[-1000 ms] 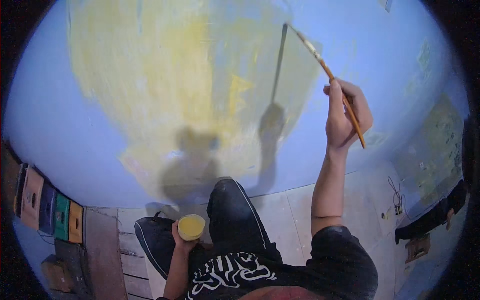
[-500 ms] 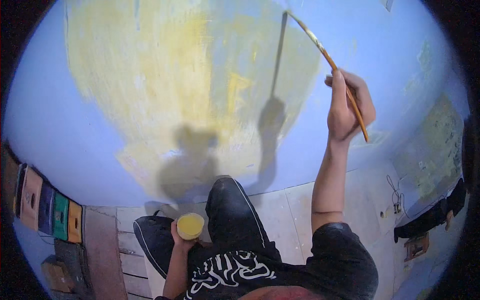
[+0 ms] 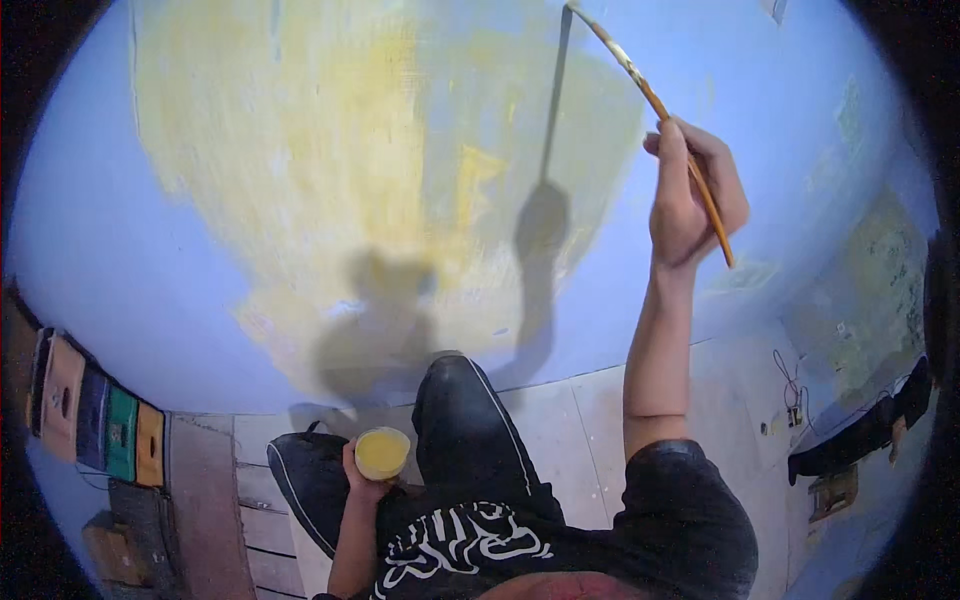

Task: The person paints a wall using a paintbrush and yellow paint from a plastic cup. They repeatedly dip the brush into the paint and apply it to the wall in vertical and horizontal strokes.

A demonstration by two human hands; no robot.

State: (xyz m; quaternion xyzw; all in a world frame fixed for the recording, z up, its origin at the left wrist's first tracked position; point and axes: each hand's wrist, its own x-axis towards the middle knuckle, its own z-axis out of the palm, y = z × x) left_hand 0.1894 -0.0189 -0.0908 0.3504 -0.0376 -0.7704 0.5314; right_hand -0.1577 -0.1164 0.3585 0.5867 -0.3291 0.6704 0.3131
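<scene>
My right hand grips a long orange-handled paintbrush, its pale bristle end raised at the top of the view against the light blue wall or very near it. A large uneven patch of pale yellow paint covers the wall's middle, with shadows of my head, arm and brush falling over it. My left hand is wrapped round a cup of yellow paint held low between my dark-trousered legs, by my bent knees.
Several coloured bins or drawers stand along the left side. A pale floor meets the wall's foot. At right lie a loop of cable and a long black shape that I cannot make out, beside a stained wall section.
My right hand and the brush have risen steadily up the wall, their shadows moving up too. My left hand and the cup have stayed about where they were.
</scene>
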